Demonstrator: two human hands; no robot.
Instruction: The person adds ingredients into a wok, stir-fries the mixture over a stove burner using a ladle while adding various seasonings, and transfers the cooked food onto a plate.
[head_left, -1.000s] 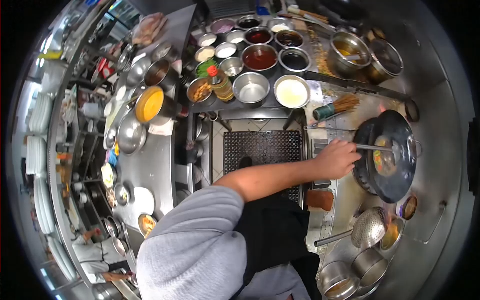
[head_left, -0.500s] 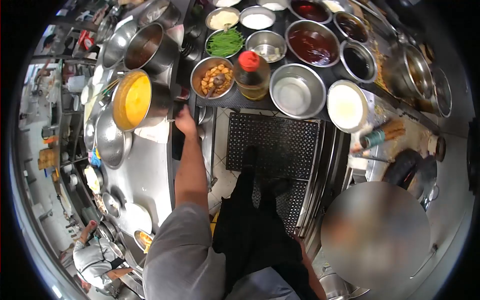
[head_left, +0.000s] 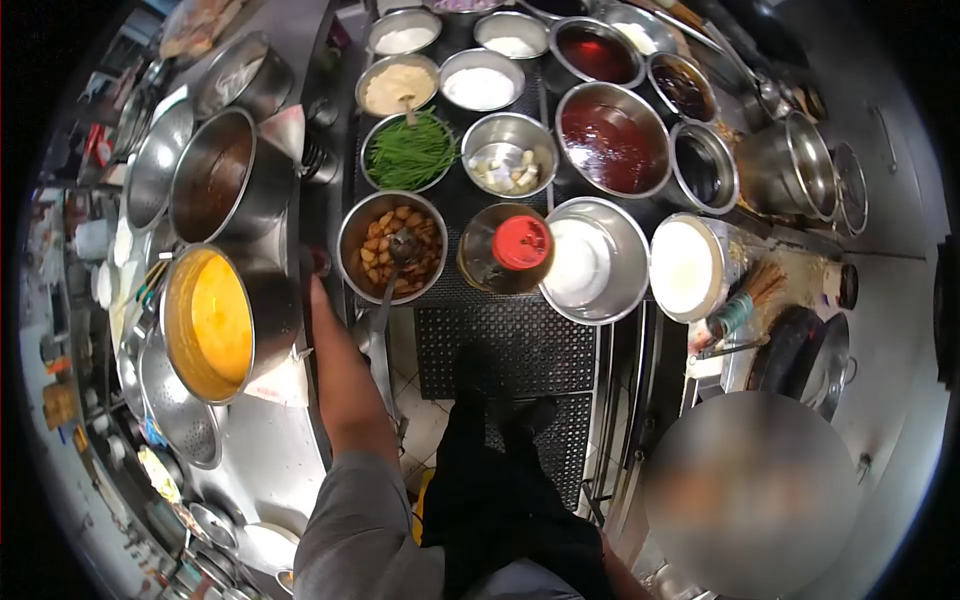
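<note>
Yellow sauce pot (head_left: 215, 320); red bottle cap (head_left: 522, 242).

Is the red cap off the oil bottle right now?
No, the red cap sits on top of the oil bottle, which stands between the bowl of fried pieces and an empty steel bowl.

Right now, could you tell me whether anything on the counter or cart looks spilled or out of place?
Food scraps litter the steel ledge around the bamboo wok brush beside the black wok. The metal bowls of sauces and ingredients stand level, nothing spilled.

Left arm (head_left: 345, 390) stretched forward — hands hidden.
</note>
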